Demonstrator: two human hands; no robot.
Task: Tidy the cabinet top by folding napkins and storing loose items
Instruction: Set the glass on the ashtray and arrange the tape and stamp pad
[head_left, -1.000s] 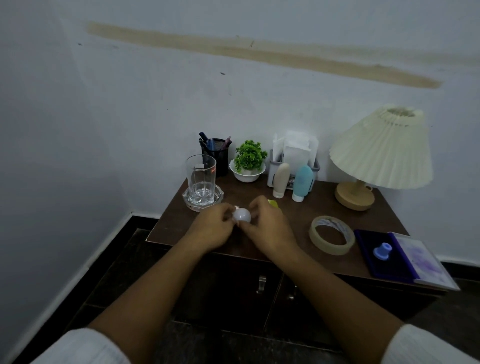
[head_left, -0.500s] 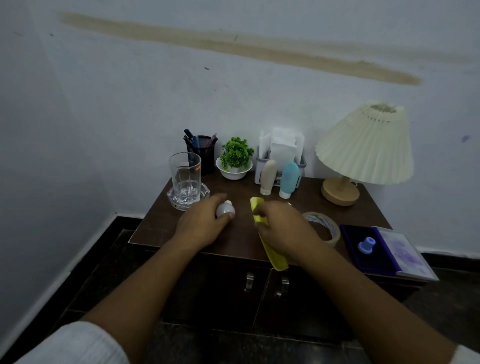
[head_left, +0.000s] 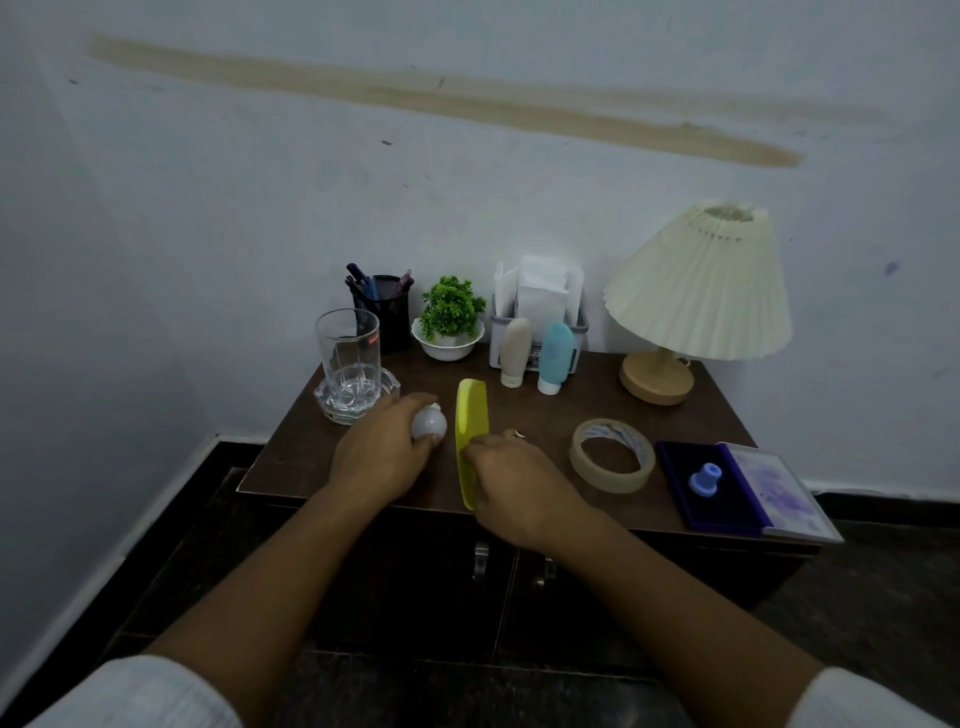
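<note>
On the brown cabinet top (head_left: 524, 410), my left hand (head_left: 382, 452) is closed around a small round white bottle (head_left: 429, 423). Just to its right, my right hand (head_left: 514, 486) grips a yellow comb (head_left: 470, 415) near its lower end; the comb points away from me. White napkins (head_left: 540, 293) stand in a grey holder (head_left: 582, 325) by the wall, behind a cream tube (head_left: 514, 351) and a blue tube (head_left: 556, 356).
At the back left stand a glass (head_left: 348, 358) on a clear coaster, a black pen cup (head_left: 387, 312) and a small potted plant (head_left: 449, 317). A lamp (head_left: 696, 291) is at the back right. A tape roll (head_left: 613, 454) and an open ink pad with stamp (head_left: 706, 478) lie right.
My hands have parted: the left keeps the white bottle and has shifted left, while the right has picked up the yellow comb and holds it lengthwise on the top.
</note>
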